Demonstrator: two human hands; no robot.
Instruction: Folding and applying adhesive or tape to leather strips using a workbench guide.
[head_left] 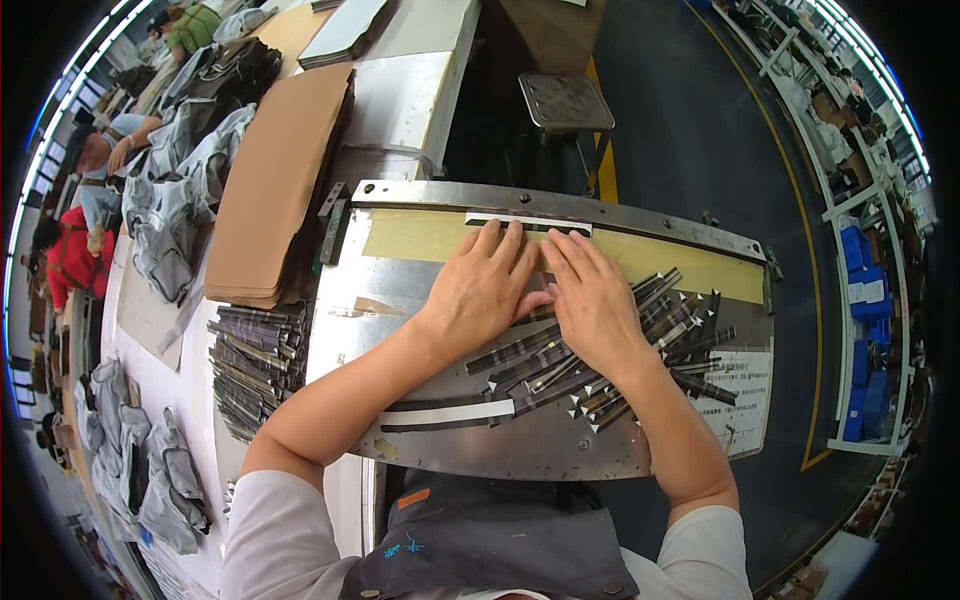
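Note:
A narrow strip with a white face and dark edges [530, 221] lies along the straight metal bar [420, 191] at the far side of a metal work plate [345, 350]. On its near edge rest the fingertips of my left hand [475, 295], laid flat and stretched out. Beside it, my right hand [597, 320] also touches the strip with extended fingers. The two thumbs nearly meet. Dark plaid fabric strips [530, 350] with small white tips are heaped beneath and around my right hand and forearm. Nearer me lies another white-faced strip [450, 413].
Yellow tape [690, 268] runs beside the bar. Left of the plate are stacked brown cardboard sheets [275, 180], bundled dark strips [255, 370] and grey fabric pieces [165, 240]. A metal-topped stool [565, 100] stands beyond; shelving with blue bins [865, 290] is far right. People work at far left.

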